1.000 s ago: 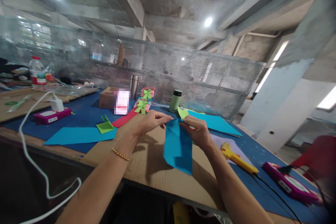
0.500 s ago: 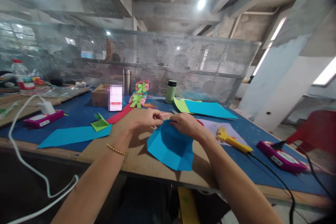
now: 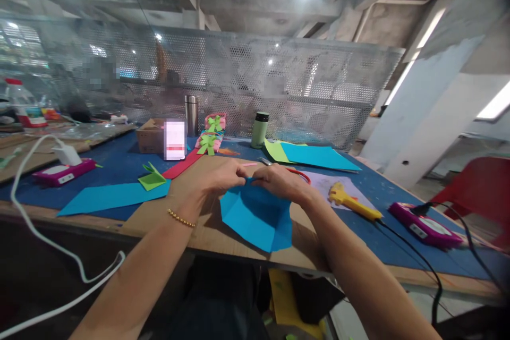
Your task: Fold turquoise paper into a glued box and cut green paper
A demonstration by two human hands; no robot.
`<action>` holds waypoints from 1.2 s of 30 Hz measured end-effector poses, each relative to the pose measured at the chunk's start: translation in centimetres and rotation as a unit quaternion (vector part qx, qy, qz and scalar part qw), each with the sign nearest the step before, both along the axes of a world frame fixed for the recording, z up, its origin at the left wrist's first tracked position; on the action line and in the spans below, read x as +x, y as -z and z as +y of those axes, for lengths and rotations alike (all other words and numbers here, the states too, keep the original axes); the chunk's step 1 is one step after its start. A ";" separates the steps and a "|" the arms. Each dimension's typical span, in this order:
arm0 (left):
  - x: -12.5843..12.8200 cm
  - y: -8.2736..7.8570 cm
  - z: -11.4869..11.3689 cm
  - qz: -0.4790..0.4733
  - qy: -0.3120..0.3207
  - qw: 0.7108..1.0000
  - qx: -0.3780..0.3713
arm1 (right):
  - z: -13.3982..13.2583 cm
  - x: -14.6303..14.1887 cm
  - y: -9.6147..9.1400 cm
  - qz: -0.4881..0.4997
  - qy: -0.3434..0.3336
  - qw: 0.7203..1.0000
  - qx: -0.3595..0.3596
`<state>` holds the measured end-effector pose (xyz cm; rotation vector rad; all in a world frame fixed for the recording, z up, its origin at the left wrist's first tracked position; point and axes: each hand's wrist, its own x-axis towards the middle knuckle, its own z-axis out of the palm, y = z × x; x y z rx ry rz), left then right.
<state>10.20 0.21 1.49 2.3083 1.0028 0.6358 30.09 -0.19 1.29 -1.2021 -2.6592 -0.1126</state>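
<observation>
A creased sheet of blue paper [image 3: 255,218] stands partly folded over the brown cardboard [image 3: 203,228] in front of me. My left hand [image 3: 227,176] pinches its far edge near the left corner. Close beside it, my right hand [image 3: 274,179] grips the same edge with curled fingers. Both sets of fingertips nearly meet, and the paper between them is partly hidden. Just past my right hand lie scissors with a red handle [image 3: 300,174], partly covered by the hand. A thin pink strip [image 3: 250,164] rests beyond my fingers.
A yellow glue gun [image 3: 353,204] lies at right on pale purple paper, its black cord trailing over the table edge. Blue sheets [image 3: 322,156], a green bottle [image 3: 260,130], a steel flask [image 3: 191,116], a phone [image 3: 174,141] and folded green paper [image 3: 152,177] surround the cardboard.
My left hand has closed in on the blue paper's far edge, and the two hands are nearer together. The view has tilted slightly, so the table appears higher.
</observation>
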 end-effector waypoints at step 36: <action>-0.4 -0.5 -0.3 0.054 -0.006 0.998 0.020 | 0.4 0.0 -0.1 0.037 0.017 0.992 -0.118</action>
